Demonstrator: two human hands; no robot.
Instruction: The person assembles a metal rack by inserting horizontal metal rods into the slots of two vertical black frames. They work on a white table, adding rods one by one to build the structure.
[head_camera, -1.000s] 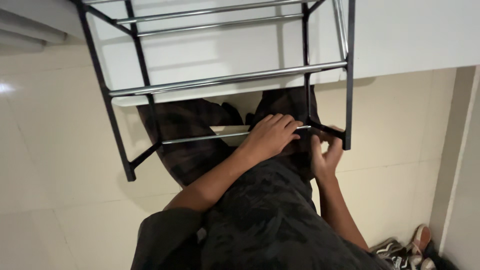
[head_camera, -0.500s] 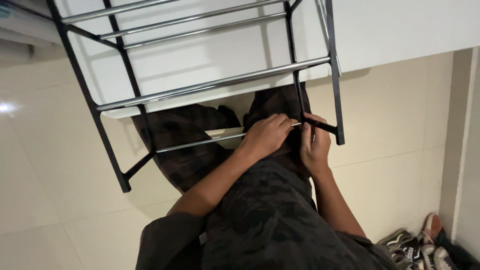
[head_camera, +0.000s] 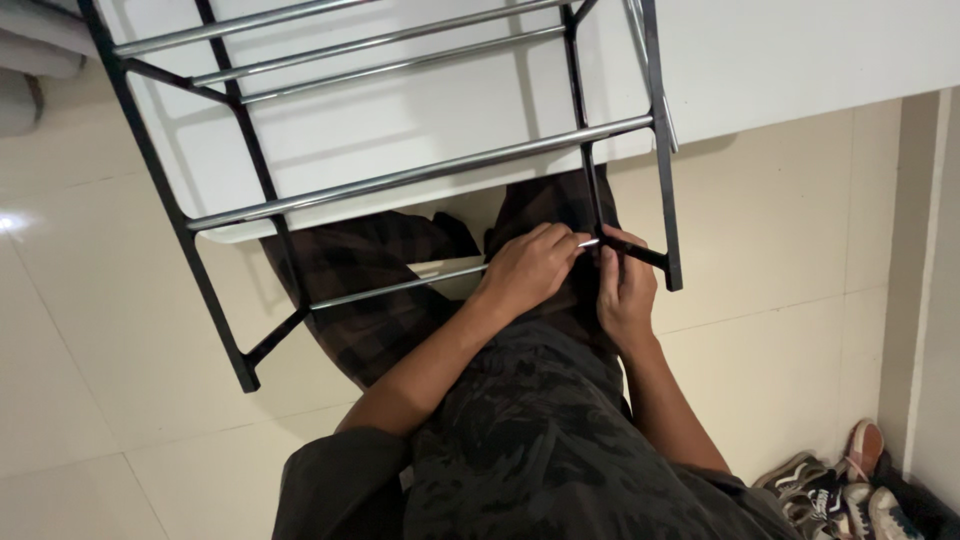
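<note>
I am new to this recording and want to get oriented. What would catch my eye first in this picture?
First, the black metal rack with silver rails, filling the upper half of the view above the pale tiled floor. Next, both hands meet at its lowest rail near the right post: the left hand grips the silver rod, and the right hand holds the black connector beside it. Some sneakers lie at bottom right.

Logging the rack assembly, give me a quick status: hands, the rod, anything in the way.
Left hand closed on silver rod. Right hand pinching black side connector at rod's end. Rack frame leaning over lap. Nothing blocking; sneakers off to the right.
</note>
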